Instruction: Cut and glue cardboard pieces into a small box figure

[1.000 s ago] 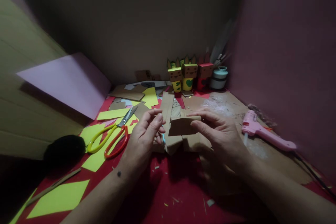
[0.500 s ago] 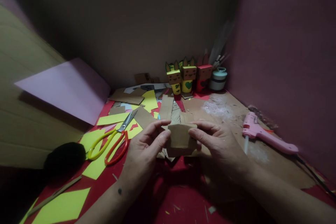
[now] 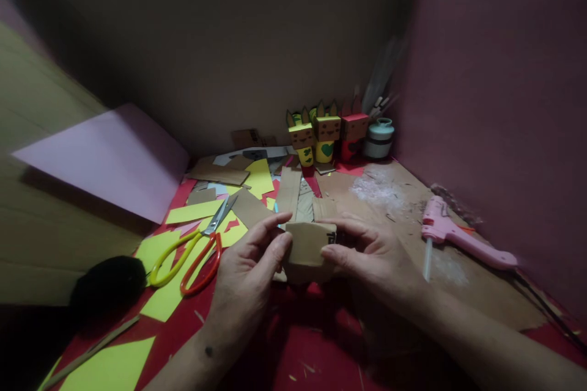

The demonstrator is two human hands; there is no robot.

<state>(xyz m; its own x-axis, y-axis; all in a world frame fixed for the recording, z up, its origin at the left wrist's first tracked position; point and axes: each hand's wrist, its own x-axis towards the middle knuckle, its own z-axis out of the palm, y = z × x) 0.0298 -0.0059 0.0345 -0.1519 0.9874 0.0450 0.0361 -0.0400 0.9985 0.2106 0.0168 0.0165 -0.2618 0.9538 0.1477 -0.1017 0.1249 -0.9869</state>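
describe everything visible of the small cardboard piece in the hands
The small cardboard piece is tan and roughly four-sided, with dark printed marks near its right edge. One broad side shows, below the picture's centre. The left hand holds its left edge and the right hand its right. Any fold beneath is unclear.

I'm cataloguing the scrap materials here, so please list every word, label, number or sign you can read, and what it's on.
No text can be read with certainty.
Held cardboard piece: dark printed characters near its right edge, too small and incomplete to read.
Brown cardboard by the back wall: dark marks, too blurred to read.
Pink glue gun: small dark marks on its body, too blurred to read.
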